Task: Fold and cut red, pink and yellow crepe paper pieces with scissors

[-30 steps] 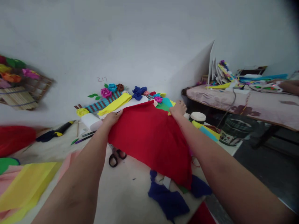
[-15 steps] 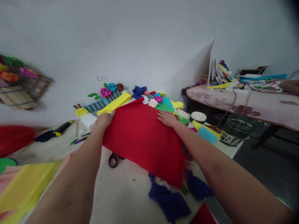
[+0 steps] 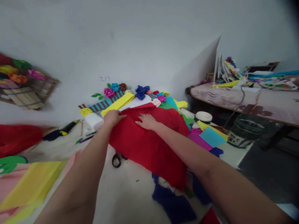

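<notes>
A large red crepe paper sheet (image 3: 140,140) lies spread over the middle of the table, lightly creased. My left hand (image 3: 113,119) is closed at its upper left corner, thumb and fingers pinching the edge. On top of the sheet my right hand (image 3: 147,121) rests flat with its fingers apart. The black handles of scissors (image 3: 116,161) stick out from under the sheet's lower left edge; their blades are hidden. Dark blue paper pieces (image 3: 174,202) lie partly beneath its lower right corner.
Behind the sheet are a yellow paper strip (image 3: 119,102) and paper flowers (image 3: 142,92) against the wall. Pens (image 3: 87,139) and a black-yellow tool (image 3: 62,130) lie left. A clear jar (image 3: 245,130) stands at the right edge. A cluttered second table (image 3: 233,96) is beyond.
My right hand has slid left across the red sheet, closer to my left hand. The sheet's top edge has dropped, showing more white behind it. The view has shifted slightly.
</notes>
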`<control>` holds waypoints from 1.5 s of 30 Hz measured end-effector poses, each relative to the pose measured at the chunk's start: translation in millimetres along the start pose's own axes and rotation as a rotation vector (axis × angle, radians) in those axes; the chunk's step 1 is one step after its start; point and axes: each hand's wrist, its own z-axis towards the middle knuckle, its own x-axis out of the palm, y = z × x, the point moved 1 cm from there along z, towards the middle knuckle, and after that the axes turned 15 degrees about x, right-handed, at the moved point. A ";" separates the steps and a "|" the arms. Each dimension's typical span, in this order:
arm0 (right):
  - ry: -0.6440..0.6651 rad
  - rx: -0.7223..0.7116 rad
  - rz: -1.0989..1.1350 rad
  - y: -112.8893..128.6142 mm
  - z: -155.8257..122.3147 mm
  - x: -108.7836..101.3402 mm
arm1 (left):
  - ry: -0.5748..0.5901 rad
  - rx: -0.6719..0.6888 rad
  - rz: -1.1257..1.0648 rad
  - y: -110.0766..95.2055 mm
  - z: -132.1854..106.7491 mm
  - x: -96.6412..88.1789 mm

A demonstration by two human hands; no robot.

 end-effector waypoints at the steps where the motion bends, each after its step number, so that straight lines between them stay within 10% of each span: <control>1: 0.035 0.022 -0.006 2.5 0.6 4.8 | -0.017 0.010 0.038 -3.2 -1.1 -3.5; 11: -0.086 0.079 -0.054 4.8 -3.2 24.3 | 0.100 0.191 0.205 -32.3 -11.4 -16.8; 25: -0.057 0.242 -0.126 -18.5 -12.0 6.6 | 0.247 0.547 -0.188 -61.6 -19.7 31.5; 32: -0.069 0.293 -0.064 -28.9 -13.8 12.2 | 0.106 0.212 -0.119 -34.7 -12.3 48.3; 45: -0.255 0.469 0.597 -26.1 -4.4 -5.1 | 0.082 0.115 -0.319 -22.8 -2.0 66.7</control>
